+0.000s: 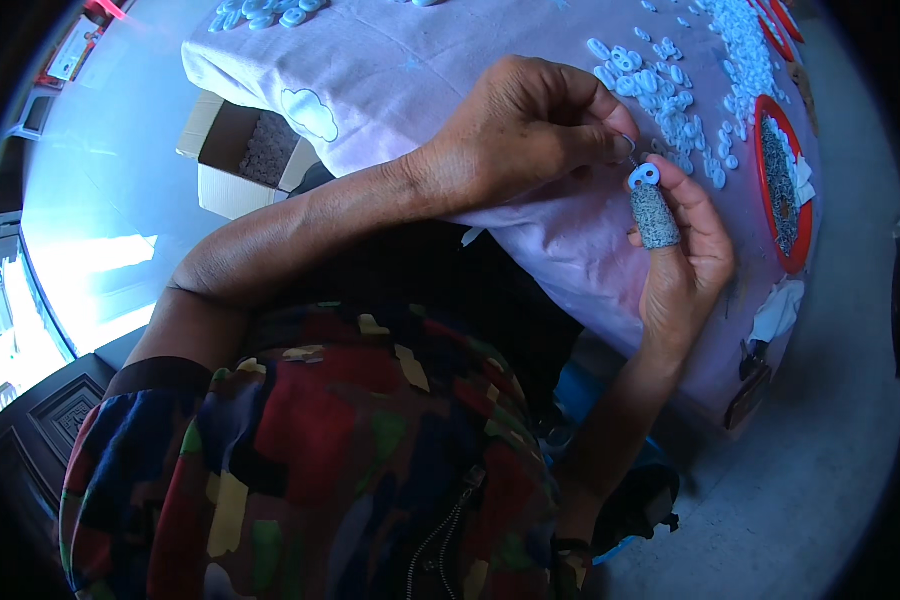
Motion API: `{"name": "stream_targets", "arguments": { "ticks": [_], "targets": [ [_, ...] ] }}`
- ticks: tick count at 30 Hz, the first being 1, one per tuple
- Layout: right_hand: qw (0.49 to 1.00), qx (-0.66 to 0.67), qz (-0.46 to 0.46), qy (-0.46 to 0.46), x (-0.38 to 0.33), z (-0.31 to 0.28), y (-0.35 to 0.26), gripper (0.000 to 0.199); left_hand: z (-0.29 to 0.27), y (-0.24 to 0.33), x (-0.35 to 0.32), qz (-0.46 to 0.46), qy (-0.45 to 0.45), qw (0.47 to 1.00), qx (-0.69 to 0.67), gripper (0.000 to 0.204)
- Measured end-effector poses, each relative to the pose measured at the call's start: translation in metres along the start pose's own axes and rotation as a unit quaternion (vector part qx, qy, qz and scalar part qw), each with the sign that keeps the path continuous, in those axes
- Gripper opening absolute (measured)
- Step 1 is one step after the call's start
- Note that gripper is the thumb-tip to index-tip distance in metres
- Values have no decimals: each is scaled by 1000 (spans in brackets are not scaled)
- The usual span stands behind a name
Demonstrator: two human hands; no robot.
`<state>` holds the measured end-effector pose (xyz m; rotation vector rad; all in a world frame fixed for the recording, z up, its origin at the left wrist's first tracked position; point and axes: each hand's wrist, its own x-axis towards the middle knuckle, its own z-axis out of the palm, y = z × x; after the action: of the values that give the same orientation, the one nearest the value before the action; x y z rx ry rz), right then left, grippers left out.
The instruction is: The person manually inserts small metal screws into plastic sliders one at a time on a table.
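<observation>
Counter (420, 60) under a pale lilac cloth, strewn with small white rings; two hands at work over its near edge.

Counter cloth: pale lilac, with a cloud outline near the left corner. Loose white rings (670, 100): scattered in a dense band across the far right of the cloth. Red tray (798, 215): oval, at the right edge, filled with fine grey pieces. Cardboard box (240, 160): open, on the floor just beyond the counter's left corner. Left hand (525, 130): closed, fingertips pinched on a thin wire-like piece (627, 145), too small to identify. Right hand (685, 255): closed on one small white double-holed ring (645, 176), held just above the counter edge, a speckled grey finger cot (655, 215) on the finger beneath it. The two hands nearly touch at the ring.
</observation>
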<state>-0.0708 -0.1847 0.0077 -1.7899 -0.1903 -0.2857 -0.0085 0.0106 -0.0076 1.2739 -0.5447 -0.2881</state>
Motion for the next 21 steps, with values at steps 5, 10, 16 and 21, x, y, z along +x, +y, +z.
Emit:
{"name": "stream_targets", "arguments": {
  "ticks": [5,10,16,21],
  "targets": [
    [1000,-5,-13,-3,0,-1,1,31,0,-1,0,-8,1,1000,-13,12],
    [1000,-3,-1,3,-1,1,0,31,0,-2,0,-2,-2,1000,-8,12],
    [1000,2,-6,-3,0,0,0,32,0,-1,0,-9,0,1000,-5,12],
    [999,-10,-29,-9,0,-1,2,31,1,0,0,-13,-3,1000,-8,13]
  ]
}}
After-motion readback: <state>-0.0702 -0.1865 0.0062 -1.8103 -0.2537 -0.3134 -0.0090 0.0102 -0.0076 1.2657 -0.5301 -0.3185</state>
